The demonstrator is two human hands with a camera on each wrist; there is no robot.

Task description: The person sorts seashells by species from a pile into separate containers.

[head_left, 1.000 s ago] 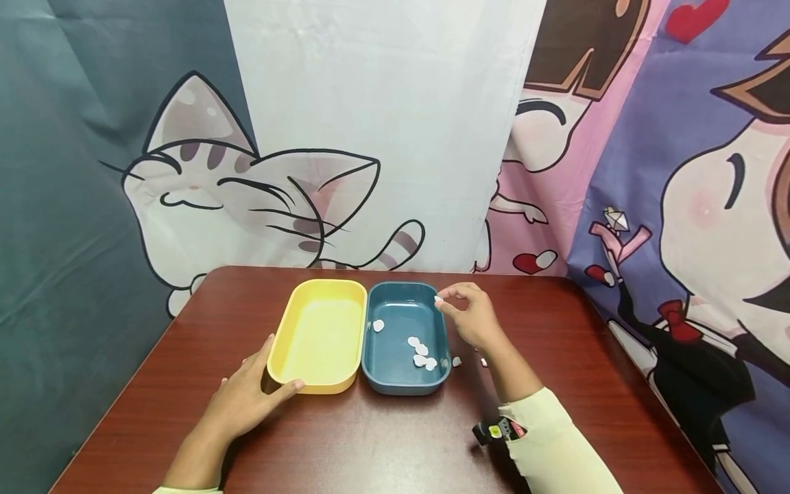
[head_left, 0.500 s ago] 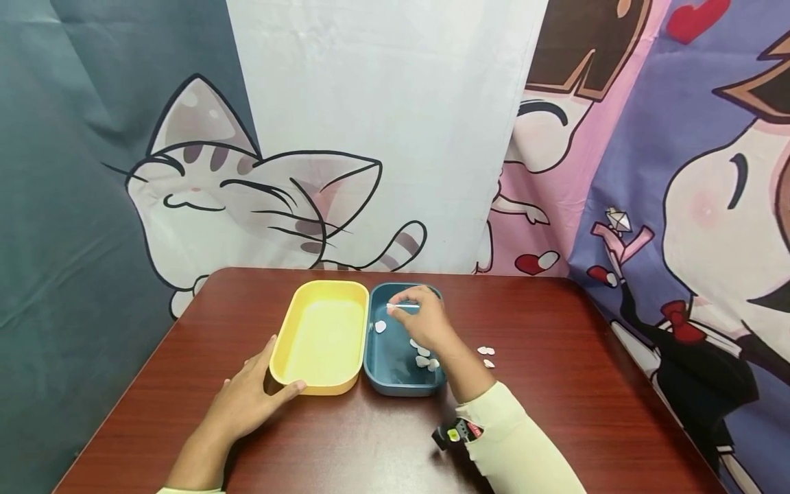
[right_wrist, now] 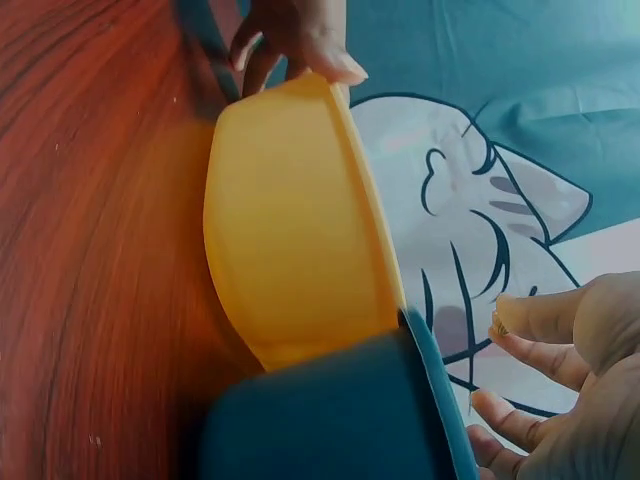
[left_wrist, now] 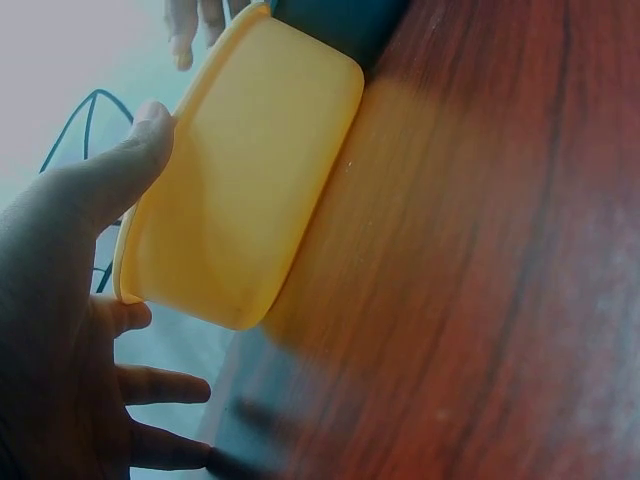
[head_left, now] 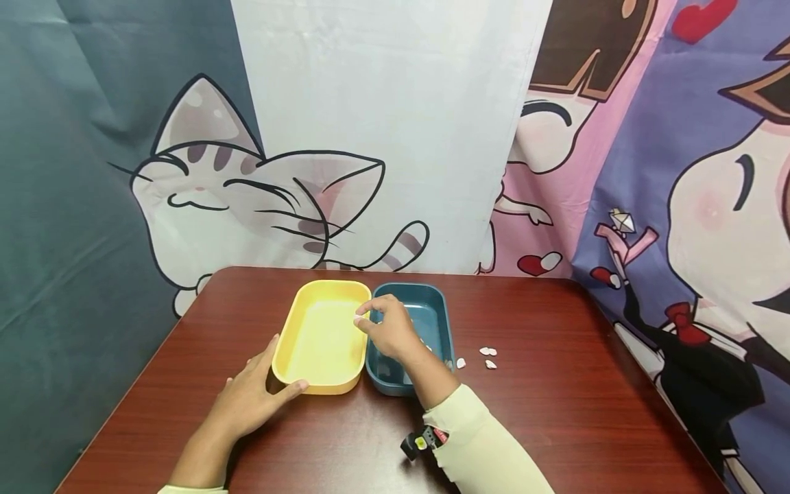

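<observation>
Fabric (head_left: 395,96) is hung behind the table (head_left: 555,412). White pieces (head_left: 488,351) at three o'clock of the blue tray (head_left: 435,322) are shown by the head view alone. At seven o'clock, the yellow tray (head_left: 317,343) is touched by the spread left hand (head_left: 249,398); above its three-o'clock rim, a white chip (head_left: 358,318) is pinched by the right hand (head_left: 391,333).
</observation>
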